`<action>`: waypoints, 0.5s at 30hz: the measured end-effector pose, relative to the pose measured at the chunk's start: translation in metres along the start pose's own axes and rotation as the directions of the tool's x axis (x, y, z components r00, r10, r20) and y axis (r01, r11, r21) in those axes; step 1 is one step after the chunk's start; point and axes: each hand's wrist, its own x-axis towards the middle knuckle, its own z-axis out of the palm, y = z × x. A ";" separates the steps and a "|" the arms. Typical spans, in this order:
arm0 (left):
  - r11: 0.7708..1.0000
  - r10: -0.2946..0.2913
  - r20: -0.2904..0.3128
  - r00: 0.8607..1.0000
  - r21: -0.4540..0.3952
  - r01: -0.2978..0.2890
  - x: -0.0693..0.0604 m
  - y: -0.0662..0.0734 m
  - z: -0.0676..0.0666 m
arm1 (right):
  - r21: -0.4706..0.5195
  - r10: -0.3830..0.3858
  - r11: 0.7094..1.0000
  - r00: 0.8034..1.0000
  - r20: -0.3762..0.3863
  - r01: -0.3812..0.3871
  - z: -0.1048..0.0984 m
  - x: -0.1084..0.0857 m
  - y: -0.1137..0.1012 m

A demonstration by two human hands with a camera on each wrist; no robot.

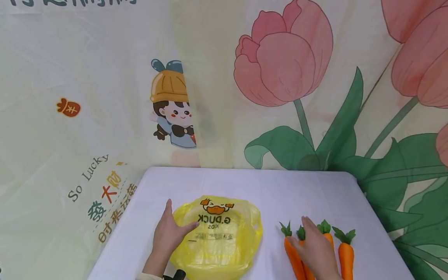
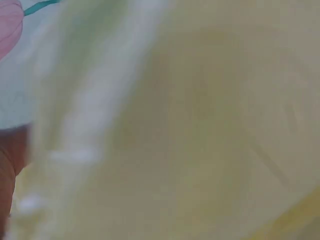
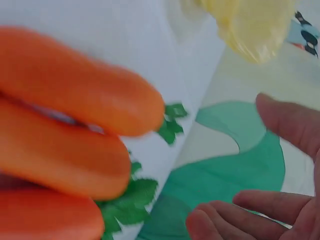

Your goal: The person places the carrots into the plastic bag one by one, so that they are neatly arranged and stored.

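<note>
A yellow plastic bag (image 1: 213, 249), printed with a duck and "G.DUCK KIDS" in mirrored letters, lies on the white table. My left hand (image 1: 171, 233) is at the bag's left side, thumb and fingers spread apart; whether it touches the bag I cannot tell. Blurred yellow plastic (image 2: 175, 125) fills most of the left wrist view. To the right lie several orange carrots (image 1: 346, 258) with green leafy tops. Over the middle ones is my right hand (image 1: 316, 251). In the right wrist view its fingers (image 3: 270, 205) are extended, apart from the carrots (image 3: 75, 85), and nothing is between them.
The white tabletop (image 1: 273, 190) runs back to a cloth backdrop (image 1: 217, 97) printed with tulips, a cartoon child and lettering. Bare tabletop separates the bag from the carrots. A dark strap piece (image 1: 179, 274) shows by the left wrist.
</note>
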 end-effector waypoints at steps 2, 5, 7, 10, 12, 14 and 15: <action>0.998 -0.034 0.001 0.999 -0.048 0.034 0.000 -0.004 0.005 | -0.015 -0.013 1.000 1.000 -0.012 0.013 0.007 -0.001 -0.002; 0.986 -0.089 0.006 0.996 -0.138 0.089 0.000 -0.011 0.011 | -0.034 -0.072 0.997 0.996 -0.050 0.070 0.016 -0.003 -0.001; 0.971 -0.124 0.008 0.992 -0.205 0.123 0.001 -0.014 0.015 | -0.033 -0.102 0.994 0.993 -0.062 0.100 0.021 -0.004 0.000; 0.937 -0.171 -0.005 0.985 -0.309 0.161 0.002 -0.017 0.019 | -0.037 -0.117 0.993 0.992 -0.054 0.115 0.028 -0.002 -0.002; 0.911 -0.196 -0.010 0.980 -0.371 0.179 0.002 -0.018 0.020 | -0.041 -0.110 0.993 0.993 -0.040 0.109 0.033 -0.001 -0.003; 0.883 -0.216 -0.004 0.976 -0.427 0.193 0.002 -0.019 0.020 | -0.052 -0.093 0.994 0.995 -0.024 0.092 0.037 0.000 -0.005; 0.866 -0.222 0.004 0.975 -0.458 0.199 0.002 -0.019 0.020 | -0.056 -0.082 0.995 0.996 -0.017 0.081 0.038 0.000 -0.006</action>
